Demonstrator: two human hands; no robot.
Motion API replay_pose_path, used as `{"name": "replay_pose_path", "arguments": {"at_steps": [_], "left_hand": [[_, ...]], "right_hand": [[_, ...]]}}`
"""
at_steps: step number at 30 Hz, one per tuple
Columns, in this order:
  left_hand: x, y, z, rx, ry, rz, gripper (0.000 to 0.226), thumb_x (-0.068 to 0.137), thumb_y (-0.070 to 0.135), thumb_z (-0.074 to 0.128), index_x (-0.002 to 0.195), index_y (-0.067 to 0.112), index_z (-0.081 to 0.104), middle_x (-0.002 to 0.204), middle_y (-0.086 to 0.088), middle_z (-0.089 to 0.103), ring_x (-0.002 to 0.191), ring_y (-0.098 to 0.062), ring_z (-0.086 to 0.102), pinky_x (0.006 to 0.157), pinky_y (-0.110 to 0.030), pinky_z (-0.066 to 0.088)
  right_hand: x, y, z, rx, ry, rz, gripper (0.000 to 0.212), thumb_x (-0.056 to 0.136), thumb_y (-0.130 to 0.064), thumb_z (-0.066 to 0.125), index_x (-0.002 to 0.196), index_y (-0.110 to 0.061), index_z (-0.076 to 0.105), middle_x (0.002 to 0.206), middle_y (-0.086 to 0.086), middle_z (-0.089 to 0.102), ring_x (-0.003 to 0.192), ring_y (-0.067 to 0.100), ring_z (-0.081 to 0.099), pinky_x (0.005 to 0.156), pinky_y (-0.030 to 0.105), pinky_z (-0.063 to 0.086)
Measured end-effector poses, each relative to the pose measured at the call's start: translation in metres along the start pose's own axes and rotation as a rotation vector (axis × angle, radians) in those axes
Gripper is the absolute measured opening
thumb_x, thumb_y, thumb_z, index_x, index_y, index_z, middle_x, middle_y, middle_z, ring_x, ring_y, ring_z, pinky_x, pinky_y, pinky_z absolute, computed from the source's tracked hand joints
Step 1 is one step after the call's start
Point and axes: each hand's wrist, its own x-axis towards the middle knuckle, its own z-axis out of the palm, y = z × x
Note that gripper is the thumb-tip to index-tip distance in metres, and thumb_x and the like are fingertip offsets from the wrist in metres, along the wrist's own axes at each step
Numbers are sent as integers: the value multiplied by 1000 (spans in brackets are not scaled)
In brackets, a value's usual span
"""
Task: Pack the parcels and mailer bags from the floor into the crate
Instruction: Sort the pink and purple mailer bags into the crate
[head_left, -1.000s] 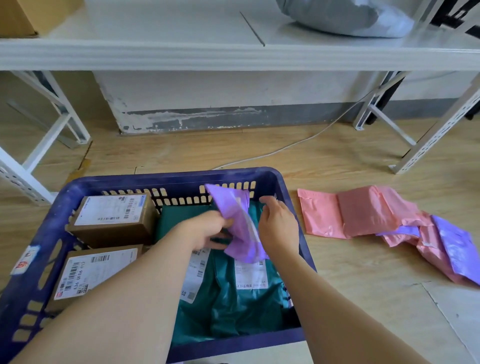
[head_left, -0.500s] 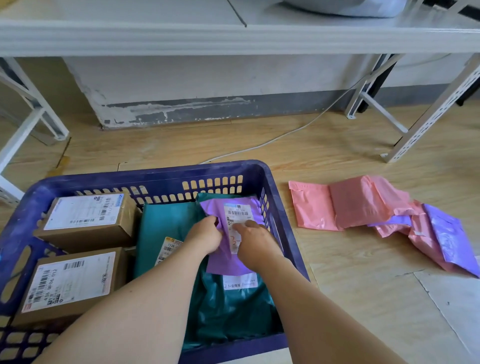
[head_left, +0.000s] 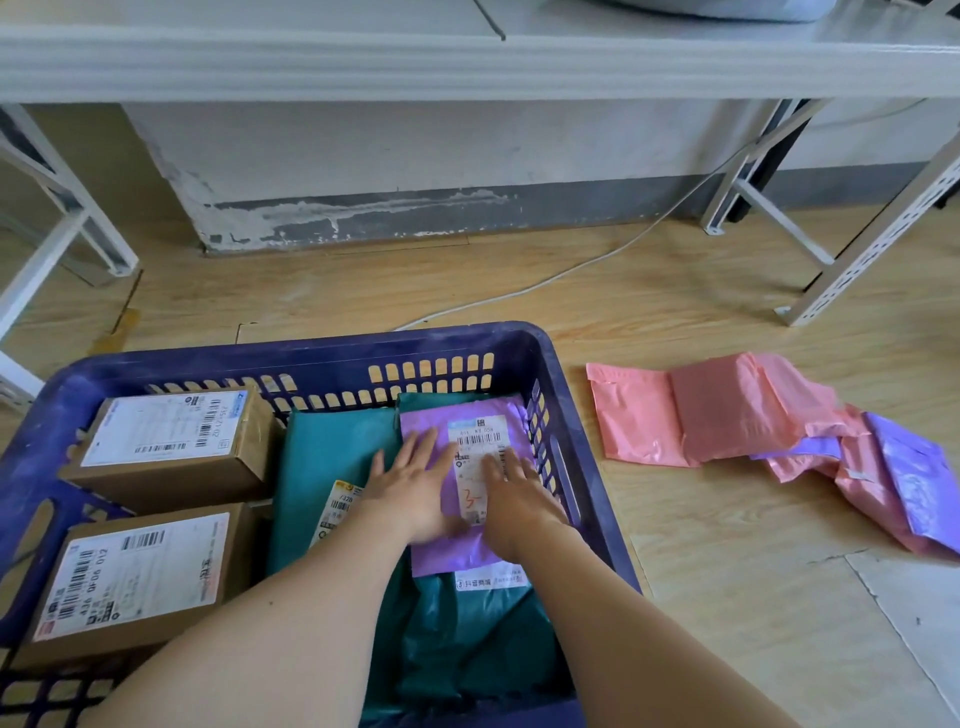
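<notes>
Down on the wooden floor (head_left: 727, 649), at 6 o'clock in my feed, the blue crate (head_left: 322, 356) holds the purple mailer bag (head_left: 426, 421). It lies label up on teal mailer bags (head_left: 332, 447), against the crate's 3 o'clock wall. The left hand (head_left: 415, 493) and the right hand (head_left: 519, 499) press it flat, side by side. I read each grip as fully open, fingers straight and spread, closed round nothing. At 9 o'clock of the hands, two cardboard parcels (head_left: 171, 441) with white labels fill the crate's left side, one behind the other. Outside the crate at 3 o'clock, a loose heap of pink mailer bags (head_left: 717, 415) lies on the floor. Another purple bag (head_left: 919, 483) sits at its far right end, and the crate's slotted wall stands between that heap and the hands. At 12 o'clock a white cable (head_left: 571, 270) runs across the floor toward the white table (head_left: 467, 62), whose metal legs (head_left: 878, 239) stand at 2 o'clock.
</notes>
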Motion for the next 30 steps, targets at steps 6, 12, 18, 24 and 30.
{"name": "replay_pose_path", "arguments": {"at_steps": [6, 12, 18, 24, 30], "left_hand": [[18, 1, 0, 76, -76, -37, 130, 62, 67, 71, 147, 31, -20, 152, -4, -35, 142, -24, -28, 112, -55, -12], [38, 3, 4, 109, -154, -65, 139, 58, 63, 77, 145, 29, -25, 150, -5, -37, 142, -25, -28, 112, -57, -10], [54, 2, 11, 123, -219, -90, 142, 58, 58, 80, 143, 28, -31, 147, -7, -43, 139, -28, -33, 111, -59, -13], [54, 2, 8, 126, -222, -78, 143, 57, 60, 79, 144, 26, -29, 148, -8, -41, 139, -29, -32, 111, -58, -11], [37, 0, -7, 97, -164, -41, 134, 62, 51, 81, 147, 30, -21, 154, -5, -29, 145, -27, -19, 115, -57, -1]], "right_hand": [[14, 0, -3, 93, -40, 18, 97, 88, -24, 60, 148, -32, -16, 155, 7, -27, 145, 31, -16, 115, 52, 23], [42, 1, 5, 144, -66, 50, 117, 77, -29, 73, 146, -35, -22, 153, 4, -31, 145, 28, -17, 113, 51, 23], [60, 6, 2, 148, -178, 21, 124, 75, -26, 77, 145, -31, -25, 153, 7, -30, 145, 32, -15, 116, 54, 17], [61, 8, -2, 176, -185, 9, 128, 70, -24, 81, 146, -33, -22, 154, 6, -28, 145, 32, -14, 114, 57, 19], [43, 4, -8, 115, -80, 7, 113, 75, -18, 75, 150, -30, -10, 158, 9, -14, 145, 36, 4, 112, 53, 29]]}}
